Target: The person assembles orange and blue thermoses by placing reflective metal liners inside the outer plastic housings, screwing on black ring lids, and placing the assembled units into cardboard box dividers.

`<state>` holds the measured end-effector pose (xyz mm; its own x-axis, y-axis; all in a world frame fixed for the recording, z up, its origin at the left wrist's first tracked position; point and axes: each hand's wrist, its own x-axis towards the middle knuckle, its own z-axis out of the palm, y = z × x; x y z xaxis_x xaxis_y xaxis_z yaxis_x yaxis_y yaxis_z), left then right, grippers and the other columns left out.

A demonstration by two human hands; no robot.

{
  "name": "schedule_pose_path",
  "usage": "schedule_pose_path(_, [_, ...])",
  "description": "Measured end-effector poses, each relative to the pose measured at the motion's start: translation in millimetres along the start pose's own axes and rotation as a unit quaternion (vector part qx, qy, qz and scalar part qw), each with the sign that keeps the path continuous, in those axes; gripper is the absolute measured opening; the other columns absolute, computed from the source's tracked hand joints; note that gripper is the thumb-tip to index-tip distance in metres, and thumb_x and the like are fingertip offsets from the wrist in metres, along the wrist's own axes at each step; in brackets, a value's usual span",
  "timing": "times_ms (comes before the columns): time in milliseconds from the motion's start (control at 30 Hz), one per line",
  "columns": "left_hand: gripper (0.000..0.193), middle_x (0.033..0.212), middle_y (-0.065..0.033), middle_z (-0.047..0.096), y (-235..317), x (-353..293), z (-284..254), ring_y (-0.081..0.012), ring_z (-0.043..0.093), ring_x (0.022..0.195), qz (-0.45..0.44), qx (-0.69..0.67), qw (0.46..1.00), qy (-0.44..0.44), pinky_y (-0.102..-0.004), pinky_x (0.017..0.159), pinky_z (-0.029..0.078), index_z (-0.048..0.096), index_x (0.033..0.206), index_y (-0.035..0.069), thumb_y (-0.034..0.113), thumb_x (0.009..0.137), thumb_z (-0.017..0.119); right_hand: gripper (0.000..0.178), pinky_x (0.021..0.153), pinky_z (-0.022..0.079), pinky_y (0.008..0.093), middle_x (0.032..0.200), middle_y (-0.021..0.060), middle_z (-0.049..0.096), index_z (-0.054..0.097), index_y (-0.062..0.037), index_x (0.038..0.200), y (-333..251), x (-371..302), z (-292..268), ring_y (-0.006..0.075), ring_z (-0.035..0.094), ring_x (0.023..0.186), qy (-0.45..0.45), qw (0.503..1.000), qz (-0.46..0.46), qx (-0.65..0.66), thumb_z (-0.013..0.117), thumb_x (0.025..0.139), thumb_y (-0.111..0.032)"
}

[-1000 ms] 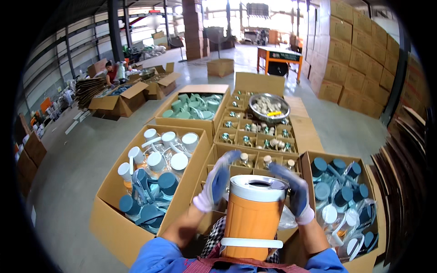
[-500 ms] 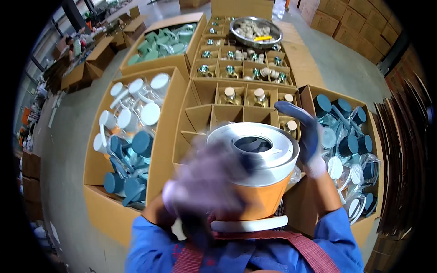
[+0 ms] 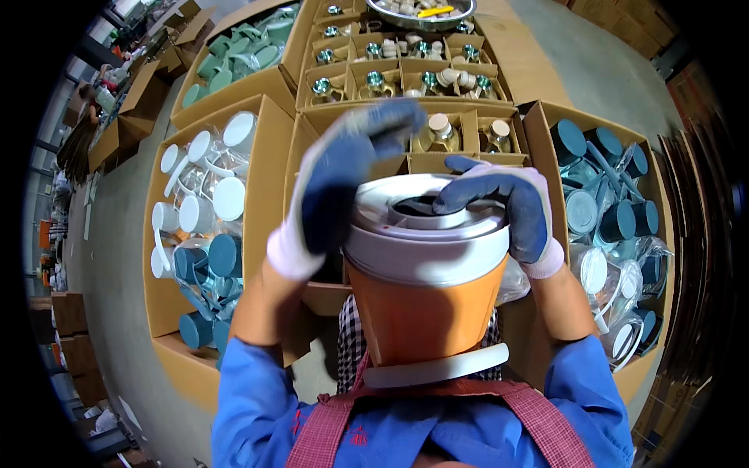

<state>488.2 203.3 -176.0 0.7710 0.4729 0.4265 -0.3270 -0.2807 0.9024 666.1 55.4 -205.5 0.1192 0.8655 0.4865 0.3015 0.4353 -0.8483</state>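
Observation:
An orange vacuum jug (image 3: 425,312) with a pale grey collar and a round dark mouth stands close to my body, between my forearms. A white curved handle (image 3: 437,370) juts from it on the near side. My right hand (image 3: 515,207), in a white and blue glove, is curled over the collar's right side, a fingertip at the mouth's edge. My left hand (image 3: 335,183), gloved alike, is raised beside and above the collar's left side. Its fingers point right and are smeared by motion, so whether they hold anything is unclear.
Ahead, a divided carton (image 3: 507,158) holds gold bottle-shaped liners with pale stoppers; a second carton (image 3: 499,101) holds more. A metal bowl (image 3: 468,17) sits beyond. Cartons of white and blue parts (image 3: 152,312), green parts (image 3: 222,58) and blue parts (image 3: 616,222) flank me.
My left hand has swung up and away from in front of the jug. My right hand has come from the right onto the collar. The view has shifted, showing more of the jug's orange side.

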Motion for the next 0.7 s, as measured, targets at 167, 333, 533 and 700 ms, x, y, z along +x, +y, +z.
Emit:
schedule_pose_path(167, [0.034, 0.127, -0.0167, 0.058, -117, 31, -62, -0.0242, 0.053, 0.121, 0.078, 0.269, 0.953, 0.115, -0.0342, 0.101, 0.042, 0.052, 0.129, -0.001, 0.011, 0.101, 0.038, 0.057, 0.102, 0.044, 0.0397, 0.084, 0.0110, 0.069, 0.070, 0.0021, 0.092, 24, 16, 19, 0.0241, 0.065, 0.078, 0.030, 0.976, 0.007, 0.216, 0.036, 0.101, -0.042])
schedule_pose_path(333, [0.043, 0.131, -0.0195, 0.054, -52, 8, -45, -0.0286, 0.051, 0.124, 0.106, 0.023, 0.991, 0.081, -0.0397, 0.107, 0.037, 0.048, 0.131, -0.004, 0.022, 0.098, 0.042, 0.054, 0.091, 0.049, 0.0322, 0.103, 0.0154, 0.068, 0.066, 0.0049, 0.106, 56, 19, -10, 0.0221, 0.064, 0.098, 0.146, 0.984, 0.101, -0.007, 0.042, 0.097, -0.043])
schedule_pose_path(533, [0.050, 0.120, -0.0163, 0.059, -68, 47, -13, -0.0262, 0.053, 0.116, 0.038, 0.067, 0.997, 0.022, -0.0359, 0.101, 0.039, 0.057, 0.117, -0.007, 0.035, 0.090, 0.059, 0.059, 0.084, 0.049, 0.0311, 0.100, 0.0117, 0.065, 0.062, 0.0031, 0.111, 72, 48, -14, 0.0183, 0.062, 0.093, 0.213, 0.974, 0.052, 0.059, 0.039, 0.096, -0.049])
schedule_pose_path(700, [0.028, 0.107, -0.0162, 0.065, -268, 99, -65, -0.0266, 0.061, 0.101, -0.182, 0.355, 0.915, 0.059, -0.0429, 0.088, 0.048, 0.063, 0.112, 0.008, 0.026, 0.094, 0.053, 0.052, 0.085, 0.049, 0.0323, 0.105, 0.0108, 0.064, 0.059, -0.0002, 0.116, 138, -4, -66, 0.0192, 0.062, 0.094, 0.361, 0.845, 0.234, 0.319, 0.037, 0.102, -0.045])
